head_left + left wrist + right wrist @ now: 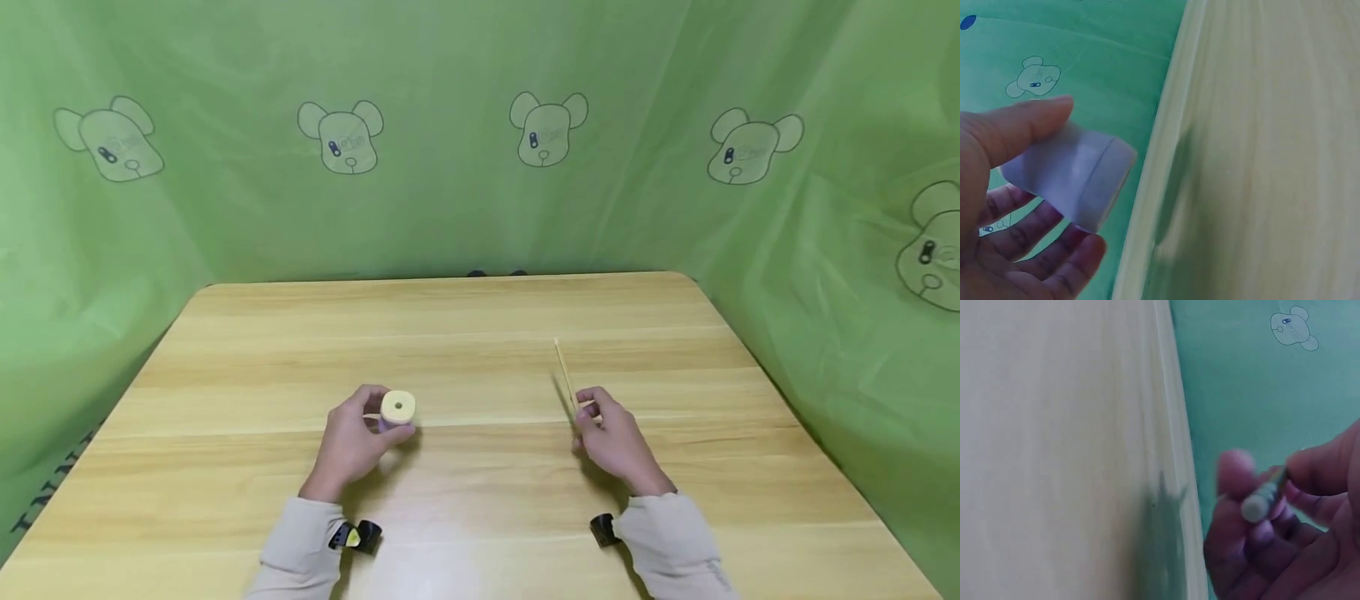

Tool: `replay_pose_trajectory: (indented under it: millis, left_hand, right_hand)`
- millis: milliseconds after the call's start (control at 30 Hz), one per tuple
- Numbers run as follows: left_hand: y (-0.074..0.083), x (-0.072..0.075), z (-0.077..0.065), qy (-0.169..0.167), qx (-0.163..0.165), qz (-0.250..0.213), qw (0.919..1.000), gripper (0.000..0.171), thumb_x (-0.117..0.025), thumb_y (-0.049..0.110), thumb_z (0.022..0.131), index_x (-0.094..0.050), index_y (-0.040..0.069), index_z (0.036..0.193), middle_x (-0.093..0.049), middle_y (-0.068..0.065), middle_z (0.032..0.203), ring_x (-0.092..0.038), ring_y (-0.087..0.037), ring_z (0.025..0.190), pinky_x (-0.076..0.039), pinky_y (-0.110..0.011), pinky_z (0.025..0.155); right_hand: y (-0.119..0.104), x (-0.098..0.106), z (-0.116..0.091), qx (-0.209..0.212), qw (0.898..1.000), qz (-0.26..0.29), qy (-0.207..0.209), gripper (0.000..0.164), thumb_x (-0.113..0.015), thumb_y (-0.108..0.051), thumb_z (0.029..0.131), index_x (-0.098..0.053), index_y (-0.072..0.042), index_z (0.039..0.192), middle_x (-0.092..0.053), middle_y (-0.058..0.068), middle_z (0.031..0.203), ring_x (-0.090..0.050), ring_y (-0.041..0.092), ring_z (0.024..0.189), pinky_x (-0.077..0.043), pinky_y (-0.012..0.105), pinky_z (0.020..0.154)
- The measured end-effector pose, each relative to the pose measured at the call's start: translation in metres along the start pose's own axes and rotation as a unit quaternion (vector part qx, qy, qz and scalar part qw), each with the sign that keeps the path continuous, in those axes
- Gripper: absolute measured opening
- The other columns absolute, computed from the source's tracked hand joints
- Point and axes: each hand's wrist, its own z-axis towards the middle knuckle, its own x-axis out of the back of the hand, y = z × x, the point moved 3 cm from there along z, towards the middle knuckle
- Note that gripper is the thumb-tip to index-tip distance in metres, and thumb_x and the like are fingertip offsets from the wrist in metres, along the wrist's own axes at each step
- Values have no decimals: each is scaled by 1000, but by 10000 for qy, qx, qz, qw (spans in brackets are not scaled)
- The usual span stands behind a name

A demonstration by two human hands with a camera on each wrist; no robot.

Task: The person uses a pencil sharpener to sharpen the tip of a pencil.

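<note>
My left hand holds a small block above the tabletop, left of the middle. In the head view its top face is pale yellow with a dark hole at the center, and a lilac part shows beneath. From the left wrist view, the block looks pale lilac with a seam near one end; my thumb presses on one side and my fingers curl under the other, so this grip is pinching the block.

My right hand holds a thin stick, well apart from the block, on the right half of the tabletop. The stick slants up and away from my hand toward the far edge, with its shadow just beside it on the wood. In the right wrist view, the stick's near end sits between my fingertips and thumb, blurred; the grip is pinched around it.

Both my sleeves are light beige, with a dark wrist camera at each cuff. A green cloth printed with bear heads hangs behind and at both sides of the tabletop.
</note>
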Motion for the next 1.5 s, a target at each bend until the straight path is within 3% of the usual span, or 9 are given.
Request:
replay_pose_trajectory:
  millis: [167, 300, 400, 533, 733, 867, 1067, 1300, 1500]
  left_hand:
    - [0, 4, -2, 365, -163, -86, 9992, 60, -88, 15, 70, -57, 1, 120, -62, -14, 111, -59, -29, 101, -49, -44, 90]
    - [-1, 6, -4, 669, -223, -204, 9973, 62, -88, 12, 68, -55, -1, 118, -57, -15, 110, -56, -32, 104, -48, -46, 93]
    - [0, 7, -5, 861, -345, -242, 9954, 61, -89, 10, 67, -56, -1, 117, -55, -15, 109, -56, -32, 104, -50, -47, 90]
    - [1, 7, -5, 990, -573, -320, 9929, 60, -89, 9, 66, -60, 0, 117, -56, -15, 109, -55, -31, 103, -52, -47, 87]
    - [5, 7, -4, 994, -654, -436, 9919, 58, -89, 9, 67, -57, 1, 115, -58, -15, 111, -57, -31, 103, -52, -45, 86]
    - [6, 10, -6, 1017, -721, -546, 9907, 55, -88, 7, 67, -57, 2, 111, -60, -14, 111, -57, -30, 102, -52, -44, 83]
    - [12, 7, -7, 910, -1292, -543, 9859, 50, -87, 8, 69, -61, 2, 111, -61, -12, 111, -58, -27, 97, -53, -40, 79]
    - [16, -4, -10, 545, -1936, -467, 9785, 48, -86, 3, 69, -63, 0, 112, -61, -14, 114, -61, -31, 101, -54, -36, 85]
    - [19, -8, -11, 376, -2216, -446, 9734, 48, -82, 3, 74, -62, -1, 118, -60, -16, 120, -61, -32, 101, -55, -38, 82]
  right_hand:
    - [-2, 5, -3, 491, 9962, -335, 639, 27, -43, -8, 102, -54, 0, 125, -58, 19, 101, -56, 23, 75, -46, 29, 59]
    - [-3, 6, -5, 455, 9925, -245, 1109, 26, -44, -9, 103, -60, 1, 120, -60, 19, 100, -52, 23, 80, -45, 29, 65]
    - [-4, 5, -4, 362, 9916, -141, 1233, 25, -47, -11, 102, -61, 2, 119, -61, 19, 101, -53, 24, 86, -44, 31, 72]
    - [-5, 4, -5, 371, 9911, -157, 1271, 23, -54, -10, 99, -58, 3, 118, -61, 15, 94, -54, 24, 81, -44, 31, 69]
    - [-7, 4, -9, 731, 9847, 11, 1580, 8, -62, -4, 93, -60, 0, 99, -61, 10, 80, -52, 17, 68, -44, 25, 58]
    - [-10, 0, -9, 1246, 9803, 152, 1527, 5, -68, -2, 89, -66, 0, 93, -64, 8, 80, -53, 14, 66, -46, 23, 56]
    - [-15, -5, -12, 2062, 9633, -337, 1687, 14, -74, 5, 82, -73, -2, 93, -66, 4, 83, -53, 11, 68, -47, 19, 58]
    - [-21, -13, -18, 2462, 9553, -657, 1500, 19, -73, 8, 80, -71, -4, 95, -67, 2, 90, -56, 11, 73, -50, 23, 62]
    - [-27, -18, -17, 2745, 9495, -539, 1420, 23, -73, 11, 80, -73, -5, 96, -68, 0, 93, -60, 10, 75, -51, 24, 63]
